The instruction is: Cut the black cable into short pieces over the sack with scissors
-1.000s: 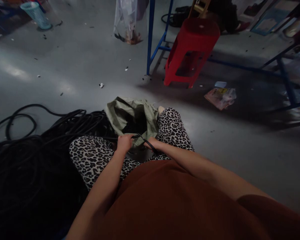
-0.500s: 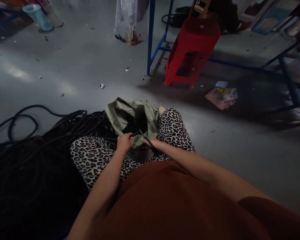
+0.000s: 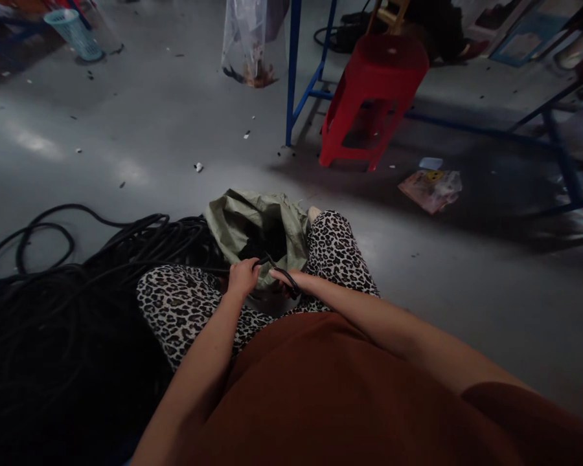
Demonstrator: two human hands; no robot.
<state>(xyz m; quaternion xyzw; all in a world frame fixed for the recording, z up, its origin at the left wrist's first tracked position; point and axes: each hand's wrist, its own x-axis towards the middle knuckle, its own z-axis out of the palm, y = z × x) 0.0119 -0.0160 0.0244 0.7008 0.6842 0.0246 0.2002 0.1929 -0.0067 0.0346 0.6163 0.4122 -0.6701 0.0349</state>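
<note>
My left hand [image 3: 243,277] is closed around a black rubber cord [image 3: 204,267] close to its end, which pokes out past my fingers over the sack. In my right hand [image 3: 291,282] is a pair of black-handled scissors [image 3: 287,279], its blades at the cord's end. Between my knees stands an olive woven sack [image 3: 296,236] with its mouth gaping; dark pieces [image 3: 260,243] lie inside, too dim to make out singly. The cord runs left over my thigh to a large tangled heap of black cord [image 3: 140,243].
A red plastic stool [image 3: 369,84] stands ahead beside a blue metal frame [image 3: 294,77]. Clear plastic bags hang or lie nearby, one [image 3: 250,45] at the top. A light blue basket [image 3: 75,35] is at far left. Small scraps dot the grey floor [image 3: 165,129].
My right hand has shifted slightly left and the scissors' blades have moved onto the cord's end. My left hand has barely moved and still grips the cord.
</note>
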